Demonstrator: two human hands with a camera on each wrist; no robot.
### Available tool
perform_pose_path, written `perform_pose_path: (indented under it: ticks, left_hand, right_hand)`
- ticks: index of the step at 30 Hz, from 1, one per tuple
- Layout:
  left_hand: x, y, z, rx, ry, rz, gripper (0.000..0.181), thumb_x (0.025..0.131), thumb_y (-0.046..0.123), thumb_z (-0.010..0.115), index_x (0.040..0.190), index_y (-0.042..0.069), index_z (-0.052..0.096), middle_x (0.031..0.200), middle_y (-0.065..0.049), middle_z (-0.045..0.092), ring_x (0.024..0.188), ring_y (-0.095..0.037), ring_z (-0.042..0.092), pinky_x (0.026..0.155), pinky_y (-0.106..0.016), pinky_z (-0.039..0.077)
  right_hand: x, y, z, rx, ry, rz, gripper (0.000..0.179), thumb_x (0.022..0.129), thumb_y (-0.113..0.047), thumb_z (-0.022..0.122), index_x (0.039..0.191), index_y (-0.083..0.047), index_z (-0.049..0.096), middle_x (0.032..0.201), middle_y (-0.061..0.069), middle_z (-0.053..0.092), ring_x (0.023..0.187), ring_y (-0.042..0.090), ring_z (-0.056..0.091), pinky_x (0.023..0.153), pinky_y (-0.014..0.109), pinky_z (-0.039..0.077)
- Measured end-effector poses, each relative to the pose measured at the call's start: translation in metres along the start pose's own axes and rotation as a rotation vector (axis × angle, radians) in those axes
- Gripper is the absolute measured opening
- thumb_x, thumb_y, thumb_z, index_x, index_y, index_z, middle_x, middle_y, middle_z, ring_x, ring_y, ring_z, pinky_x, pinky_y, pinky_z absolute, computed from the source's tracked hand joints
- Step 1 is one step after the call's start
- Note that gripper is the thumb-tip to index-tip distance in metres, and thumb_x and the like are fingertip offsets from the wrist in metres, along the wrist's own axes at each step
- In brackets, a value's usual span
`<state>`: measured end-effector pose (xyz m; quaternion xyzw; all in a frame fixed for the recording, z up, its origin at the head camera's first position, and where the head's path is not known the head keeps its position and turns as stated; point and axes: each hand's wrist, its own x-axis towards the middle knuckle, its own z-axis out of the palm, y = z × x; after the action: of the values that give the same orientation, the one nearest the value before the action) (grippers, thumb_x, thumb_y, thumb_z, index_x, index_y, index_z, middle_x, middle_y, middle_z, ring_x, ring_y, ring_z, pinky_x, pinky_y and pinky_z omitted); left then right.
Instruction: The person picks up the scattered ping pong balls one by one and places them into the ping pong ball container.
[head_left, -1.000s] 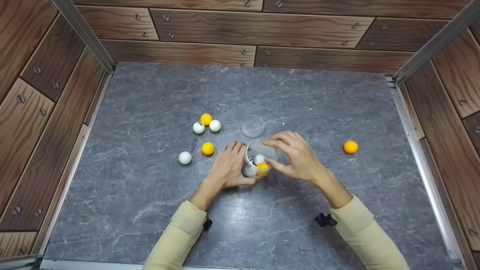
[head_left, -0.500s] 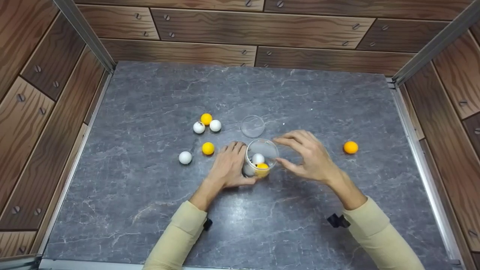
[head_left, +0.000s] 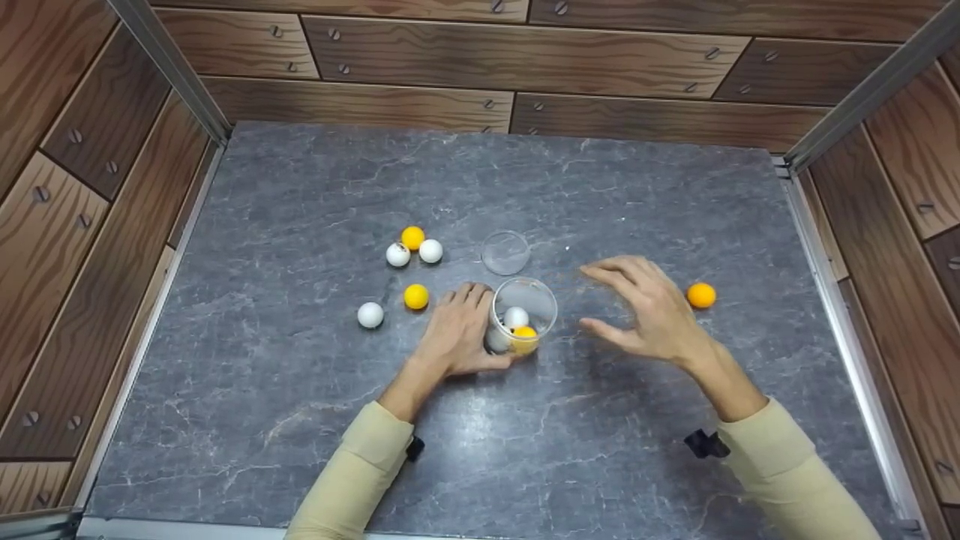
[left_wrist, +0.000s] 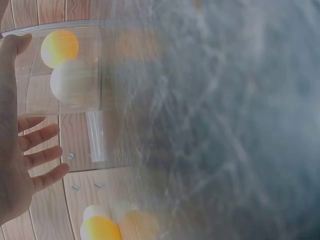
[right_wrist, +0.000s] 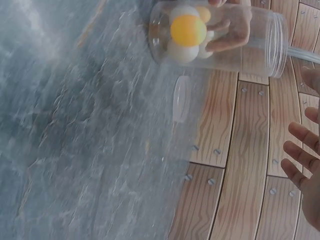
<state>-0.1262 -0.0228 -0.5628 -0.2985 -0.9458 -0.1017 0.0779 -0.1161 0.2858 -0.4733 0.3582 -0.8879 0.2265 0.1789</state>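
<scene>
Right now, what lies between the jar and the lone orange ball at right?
The right hand hangs between them in the head view; between it and the jar, bare tabletop shows.

**Clear plastic, stone look and wood print**

You have a jar [right_wrist: 227, 59] of clear, smooth plastic, glossy enough to catch highlights on its ridged neck [right_wrist: 277, 45]. The lid [head_left: 505, 252] looks like thin clear plastic too, faintly shiny. The white balls [head_left: 370, 316] and orange balls [head_left: 701, 295] look like smooth plastic, closer to matt than glossy.

The surface [head_left: 480, 187] in front of you has a stone look, grey with pale veins, and a soft sheen on your side. The walls [head_left: 525, 56] seem flat and printed with wood grain; even the screw heads [head_left: 712, 53] look drawn. You see metal-looking rails [head_left: 855, 367] at the edges. Your sleeves [head_left: 345, 465] are matt cloth, and the wrist mounts [head_left: 706, 443] look like black plastic.
</scene>
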Motion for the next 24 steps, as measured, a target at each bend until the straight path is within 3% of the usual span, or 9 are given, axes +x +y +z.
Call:
perform_pose_path:
  ticks: [12,24]
  left_hand:
    - [-0.001,0.000,0.000,-0.023,0.009,0.000,0.101,0.070,0.085,0.067,0.133,0.006,0.055,0.126,-0.010,0.064,0.119,-0.029,0.062,0.096,-0.044,0.055]
    - [0.000,0.001,-0.002,-0.024,-0.015,-0.005,0.101,0.072,0.084,0.066,0.134,0.006,0.055,0.129,-0.011,0.063,0.122,-0.029,0.060,0.099,-0.045,0.055]
  right_hand:
    - [-0.018,0.034,-0.009,-0.096,-0.004,0.041,0.073,0.084,-0.044,0.082,0.144,-0.009,0.063,0.129,0.019,0.068,0.116,0.039,0.062,0.100,0.055,0.048]
    - [-0.047,0.074,-0.015,-0.157,0.019,0.183,0.077,0.077,-0.041,0.086,0.142,-0.007,0.063,0.131,0.021,0.067,0.118,0.043,0.061,0.096,0.060,0.049]
